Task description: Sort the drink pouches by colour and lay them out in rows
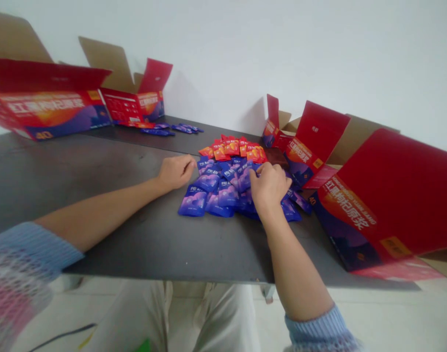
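Observation:
A pile of small sachets lies in the middle of a dark table (99,186): purple sachets (209,195) toward me, orange-red sachets (233,148) behind them. My left hand (175,171) rests on the table at the pile's left edge, fingers curled, touching the nearest purple sachet. My right hand (269,187) sits on the right side of the purple pile, fingers bent and pinched on a purple sachet.
Open red-and-purple cartons stand around: a large one (377,215) at the near right, smaller ones (304,146) behind it, two more (51,110) at the far left with a few purple sachets (172,129) beside them. A white wall rises behind the table.

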Available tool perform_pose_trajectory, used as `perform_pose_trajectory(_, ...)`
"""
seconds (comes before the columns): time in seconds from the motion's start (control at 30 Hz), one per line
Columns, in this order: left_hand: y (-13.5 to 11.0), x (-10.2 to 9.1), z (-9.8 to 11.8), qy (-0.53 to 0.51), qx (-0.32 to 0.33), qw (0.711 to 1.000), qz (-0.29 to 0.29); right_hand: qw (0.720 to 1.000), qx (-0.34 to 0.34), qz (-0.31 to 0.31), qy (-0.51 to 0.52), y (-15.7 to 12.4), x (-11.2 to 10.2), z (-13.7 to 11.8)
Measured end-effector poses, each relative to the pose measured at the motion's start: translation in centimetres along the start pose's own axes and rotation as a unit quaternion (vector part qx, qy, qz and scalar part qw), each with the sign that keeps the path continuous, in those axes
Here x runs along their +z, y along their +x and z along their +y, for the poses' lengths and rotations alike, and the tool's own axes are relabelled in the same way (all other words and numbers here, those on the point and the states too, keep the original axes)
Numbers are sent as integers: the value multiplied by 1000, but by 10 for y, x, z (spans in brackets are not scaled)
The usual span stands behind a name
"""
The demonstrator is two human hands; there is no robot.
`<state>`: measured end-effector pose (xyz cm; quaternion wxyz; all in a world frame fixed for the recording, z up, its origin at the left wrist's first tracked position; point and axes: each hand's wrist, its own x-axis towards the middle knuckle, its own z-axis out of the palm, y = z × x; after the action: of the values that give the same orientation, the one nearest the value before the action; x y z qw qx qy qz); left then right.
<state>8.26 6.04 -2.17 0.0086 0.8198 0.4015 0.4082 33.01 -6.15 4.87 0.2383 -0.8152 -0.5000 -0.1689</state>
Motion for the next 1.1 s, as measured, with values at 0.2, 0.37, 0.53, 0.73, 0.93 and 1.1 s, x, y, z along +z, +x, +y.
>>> perform_pose_trajectory(0.2, 5, -3, -3, 83, -96, 991, -38, 996, 50, 70, -10, -2, 1, 2)
perform_pose_trajectory(0.37, 8, -4, -8, 106, -109, 985, -80, 996, 2, 78, 53, -14, 1, -9)
perform_pose_trajectory(0.53, 16, -9, -28, 142, -144, 976, -85, 990, -41, 87, 107, -27, 0, -20)
perform_pose_trajectory(0.73, 37, -25, -77, 187, -348, 919, -5, 974, -68, 144, 163, -37, -1, -25)
perform_pose_trajectory(0.93, 58, -18, -124, 259, -284, 923, -6, 941, -119, 236, 211, -41, 3, -27)
perform_pose_trajectory(1.1, 77, -5, -159, 310, -259, 912, -76, 917, -149, 289, 231, -46, -3, -30)
